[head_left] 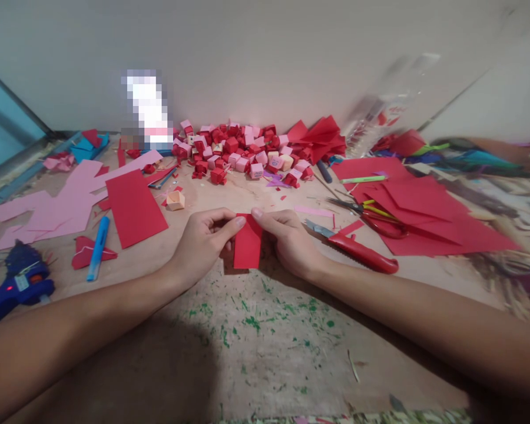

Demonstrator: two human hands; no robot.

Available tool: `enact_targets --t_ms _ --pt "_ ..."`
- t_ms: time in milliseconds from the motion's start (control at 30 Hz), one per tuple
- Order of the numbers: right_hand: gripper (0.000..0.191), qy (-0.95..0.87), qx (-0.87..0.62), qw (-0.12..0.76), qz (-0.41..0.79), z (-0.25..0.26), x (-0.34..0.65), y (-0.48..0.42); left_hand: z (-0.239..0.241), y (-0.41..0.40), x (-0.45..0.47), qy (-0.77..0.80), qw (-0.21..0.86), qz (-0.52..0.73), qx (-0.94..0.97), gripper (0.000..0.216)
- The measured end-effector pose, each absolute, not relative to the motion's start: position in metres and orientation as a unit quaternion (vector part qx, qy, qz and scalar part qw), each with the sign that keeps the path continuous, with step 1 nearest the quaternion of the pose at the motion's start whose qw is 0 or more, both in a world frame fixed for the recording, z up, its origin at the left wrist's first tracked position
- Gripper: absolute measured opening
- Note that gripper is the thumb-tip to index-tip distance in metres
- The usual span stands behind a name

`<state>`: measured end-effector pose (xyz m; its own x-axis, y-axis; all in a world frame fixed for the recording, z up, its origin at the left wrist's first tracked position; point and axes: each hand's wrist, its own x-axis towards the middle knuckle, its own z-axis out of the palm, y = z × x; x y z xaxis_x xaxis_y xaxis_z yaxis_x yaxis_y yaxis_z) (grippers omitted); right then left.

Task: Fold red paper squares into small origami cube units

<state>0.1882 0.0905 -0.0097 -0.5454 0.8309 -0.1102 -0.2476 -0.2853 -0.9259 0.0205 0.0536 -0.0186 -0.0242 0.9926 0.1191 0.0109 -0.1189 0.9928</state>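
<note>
A small red paper strip [247, 246] stands between my two hands over the brown board. My left hand [203, 241] pinches its upper left corner with thumb and fingers curled. Gripping the upper right corner, my right hand [289, 238] is closed the same way. The lower half of the strip hangs free just above the board. Both forearms reach in from the bottom corners.
A pile of small red and pink folded paper cubes [242, 152] lies at the back. Red sheets [424, 209], scissors [371, 215] and a red utility knife [357, 250] sit right. Left: a red sheet [135, 206], pink paper [66, 200], blue marker [98, 248], blue glue gun [20, 282].
</note>
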Motion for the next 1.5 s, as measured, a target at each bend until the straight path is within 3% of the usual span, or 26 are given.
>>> enact_targets --t_ms 167,300,533,733,1000,1333,1500 --pt "0.045 -0.526 -0.339 0.377 0.683 -0.010 0.191 0.094 -0.021 0.056 0.019 0.473 0.477 0.542 0.505 0.023" --pt "0.026 -0.570 -0.360 0.424 0.605 -0.014 0.194 0.099 -0.023 0.059 0.017 0.473 0.479 0.581 0.458 0.029" --pt "0.035 -0.542 -0.373 0.447 0.606 -0.015 0.191 0.102 -0.021 0.058 0.018 0.469 0.492 0.578 0.451 0.031" --pt "0.028 -0.544 -0.352 0.419 0.636 -0.013 0.190 0.101 -0.019 0.057 0.020 0.459 0.508 0.584 0.436 0.035" --pt "0.034 -0.593 -0.280 0.363 0.662 -0.008 0.194 0.098 -0.019 0.059 0.020 0.444 0.489 0.611 0.437 0.037" --pt "0.017 -0.560 -0.328 0.423 0.633 -0.018 0.192 0.103 -0.026 0.060 0.017 0.481 0.442 0.628 0.424 0.029" --pt "0.016 -0.550 -0.331 0.454 0.617 -0.017 0.190 0.102 -0.022 0.058 0.018 0.486 0.471 0.603 0.423 0.021"
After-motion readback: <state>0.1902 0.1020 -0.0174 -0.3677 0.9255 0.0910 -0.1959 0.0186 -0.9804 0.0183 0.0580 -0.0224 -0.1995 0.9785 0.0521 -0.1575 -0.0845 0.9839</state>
